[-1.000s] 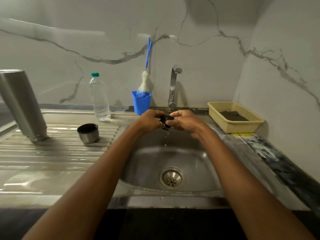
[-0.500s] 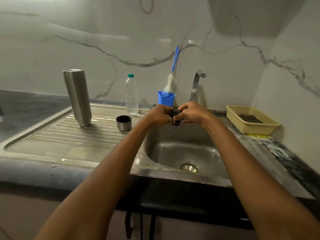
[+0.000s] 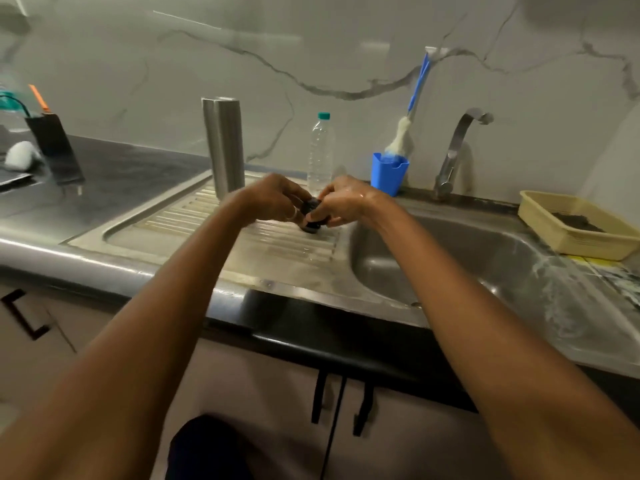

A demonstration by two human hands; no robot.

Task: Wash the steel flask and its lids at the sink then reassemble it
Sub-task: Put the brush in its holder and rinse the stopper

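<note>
**Left of the sink bowl (image 3: 485,251): black lid (image 3: 311,216) in a two-handed pinch**

Left of the sink bowl, fingertips (image 3: 293,212) of both hands are curling inward and pinching the small black lid between them. The left hand (image 3: 273,199) is gripping it from the far side, a ring showing on one finger. The right hand (image 3: 346,202) is gripping from the bowl side, its skin glistening wet. The lid is hanging low over the ribbed drainboard (image 3: 207,220); whether it is touching, cannot tell. Farther left of the bowl, the steel flask (image 3: 225,147) is standing upright on the drainboard, well apart from the lid. A clear water bottle (image 3: 320,154) is standing behind the hands. Behind the bowl, a blue cup (image 3: 388,173) is holding a brush (image 3: 401,133) and the tap (image 3: 453,154) is rising. Right of the bowl, a yellow basket (image 3: 540,216) is sitting.
</note>
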